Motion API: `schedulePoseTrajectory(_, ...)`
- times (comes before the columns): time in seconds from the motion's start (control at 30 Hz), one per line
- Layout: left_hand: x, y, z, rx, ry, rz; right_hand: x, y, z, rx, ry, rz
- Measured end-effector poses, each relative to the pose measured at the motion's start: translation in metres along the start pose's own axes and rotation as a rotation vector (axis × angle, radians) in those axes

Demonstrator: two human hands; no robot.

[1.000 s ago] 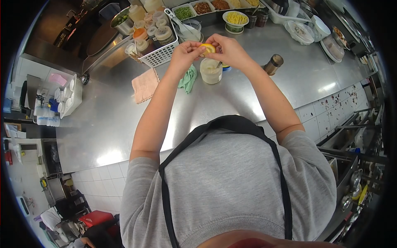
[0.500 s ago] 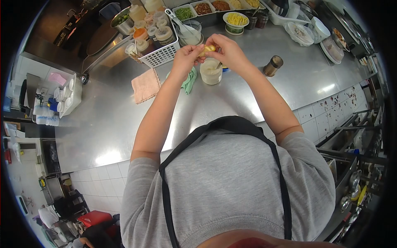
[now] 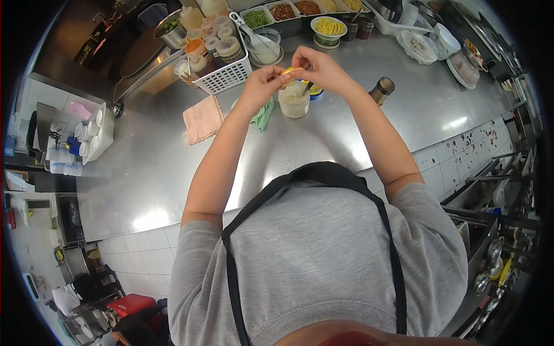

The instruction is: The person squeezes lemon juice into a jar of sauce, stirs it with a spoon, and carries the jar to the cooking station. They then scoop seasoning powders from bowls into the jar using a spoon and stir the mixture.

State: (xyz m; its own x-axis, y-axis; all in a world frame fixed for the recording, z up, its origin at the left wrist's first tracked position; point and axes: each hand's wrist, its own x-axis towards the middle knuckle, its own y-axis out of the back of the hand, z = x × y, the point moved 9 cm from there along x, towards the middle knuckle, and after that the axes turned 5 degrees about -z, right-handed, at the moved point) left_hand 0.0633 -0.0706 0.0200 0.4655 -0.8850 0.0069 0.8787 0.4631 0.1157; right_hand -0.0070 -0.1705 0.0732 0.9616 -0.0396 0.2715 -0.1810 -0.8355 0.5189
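Observation:
Between both hands, just over a clear tub of pale creamy stuff (image 3: 294, 105), is a small yellow piece, like a lemon wedge (image 3: 292, 70). My left hand (image 3: 264, 85) pinches its left side with closed fingers. From the right, my right hand (image 3: 320, 68) grips the other side between thumb and fingers. A dark utensil handle (image 3: 307, 87) leans out of the tub. Behind the tub, a blue and yellow container (image 3: 315, 91) is partly hidden. A green cloth (image 3: 263, 114) lies left of the tub, partly behind my left wrist.
On the steel counter (image 3: 150, 173) lies a pink cloth (image 3: 203, 119). A white basket of bottles (image 3: 226, 78) stands at the back left, a bowl of yellow strips (image 3: 329, 27) at the back. A pepper grinder (image 3: 382, 90) stands to the right.
The yellow piece has been turned and squashed flatter between my fingers. My right hand has shifted slightly right, showing more of the utensil handle and the blue and yellow container.

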Motion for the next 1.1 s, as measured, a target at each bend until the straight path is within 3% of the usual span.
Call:
schedulePoseTrajectory(0.07,0.002,-0.001,0.003,0.041,-0.059,-0.002,0.001,-0.001,0.004,0.013,-0.039,-0.027)
schedulePoseTrajectory(0.13,0.002,0.002,0.007,0.317,-0.059,0.066,0.003,-0.003,0.006,0.026,-0.074,-0.056)
schedulePoseTrajectory(0.23,-0.001,-0.003,0.012,0.451,-0.067,0.08,0.003,-0.008,0.003,-0.185,-0.061,-0.127)
schedulePoseTrajectory(0.3,-0.001,-0.003,0.011,0.466,-0.094,0.108,0.0,-0.009,-0.015,-0.389,0.116,-0.035)
schedulePoseTrajectory(0.6,-0.006,-0.01,0.007,0.526,-0.098,0.189,-0.011,-0.014,0.0,-0.365,0.069,0.086)
schedulePoseTrajectory(1.1,-0.008,-0.01,0.002,0.442,-0.072,0.217,-0.011,-0.013,0.001,-0.366,-0.014,0.051)
